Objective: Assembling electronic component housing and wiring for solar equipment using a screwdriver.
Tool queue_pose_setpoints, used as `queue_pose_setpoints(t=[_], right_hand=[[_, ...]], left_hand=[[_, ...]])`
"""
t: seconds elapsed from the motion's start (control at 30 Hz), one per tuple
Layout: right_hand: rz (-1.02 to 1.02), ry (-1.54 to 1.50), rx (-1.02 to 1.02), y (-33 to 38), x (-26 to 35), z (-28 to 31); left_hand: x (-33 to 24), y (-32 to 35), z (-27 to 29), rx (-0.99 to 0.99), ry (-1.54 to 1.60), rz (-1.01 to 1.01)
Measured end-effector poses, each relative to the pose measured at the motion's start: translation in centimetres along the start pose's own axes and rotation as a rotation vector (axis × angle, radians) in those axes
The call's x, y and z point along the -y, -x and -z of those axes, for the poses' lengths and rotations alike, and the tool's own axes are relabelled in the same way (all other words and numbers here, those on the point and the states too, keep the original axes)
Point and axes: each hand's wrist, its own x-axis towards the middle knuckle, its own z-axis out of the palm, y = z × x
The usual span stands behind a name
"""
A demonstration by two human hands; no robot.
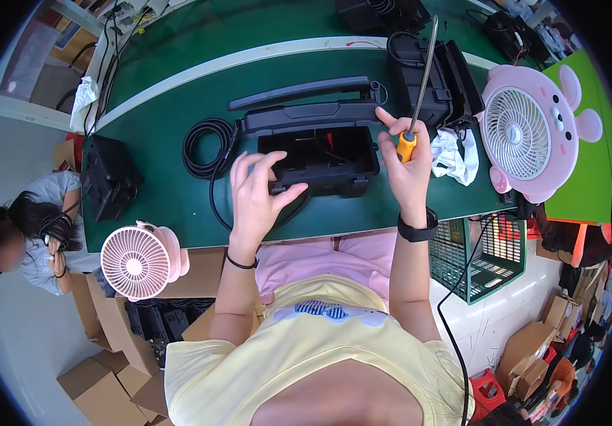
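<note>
An open black plastic box (pixel 364 150) lies on the green table in front of me, with a small red part and wires inside. My left hand (pixel 255 186) is curled round the box's left end, thumb at the near edge and fingers over the rim. In my right hand (pixel 411 163) is a screwdriver (pixel 407 147) with a yellow handle, its long shaft pointing up and away. That hand hovers just right of the box, its index finger stretched toward it. Behind the box lies a long black cover-like piece (pixel 302 92). A coiled black cable (pixel 191 145) rests to the left.
A pink fan (pixel 133 261) stands at the near left edge, and a larger pink animal-shaped fan (pixel 558 131) at right. Black cases (pixel 419 74) and white cloth (pixel 455 156) lie right. A green crate (pixel 480 259) sits below. At left, a person (pixel 43 220) holds coiled cable.
</note>
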Motion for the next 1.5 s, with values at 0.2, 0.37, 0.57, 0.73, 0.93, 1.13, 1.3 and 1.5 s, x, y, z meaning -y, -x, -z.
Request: queue_pose_setpoints(t=[0.2,0.37,0.57,0.73,0.93,1.13,1.3,1.5], right_hand=[[-0.095,-0.065,0.079,0.6,-0.2,1.0],[-0.087,-0.014,0.106,1.1,-0.9,0.8],[-0.058,0.017,0.11,1.8,-2.9,0.6],[0.028,0.085,0.128,1.8,-2.6,0.6],[-0.023,0.126,0.097,2.2,-2.3,0.1],[-0.006,0.136,0.089,2.3,-2.6,0.1],[0.006,0.266,-0.007,2.7,-1.7,-1.1],[0.039,0.297,-0.157,3.7,-1.1,-2.6]], left_hand=[[0.3,0.7,-1.8,-0.162,0.07,0.005],[-0.3,1.0,-3.0,-0.345,0.282,0.15],[-0.2,1.1,-3.0,-0.298,0.337,0.257],[-0.3,0.3,-2.6,-0.258,0.353,0.33],[1.0,0.2,-2.7,-0.199,0.406,0.212],[1.2,-1.2,-2.0,-0.155,0.506,0.233],[1.1,-1.0,-3.0,-0.236,0.503,0.177],[0.1,-0.7,-3.6,-0.323,0.585,0.229]])
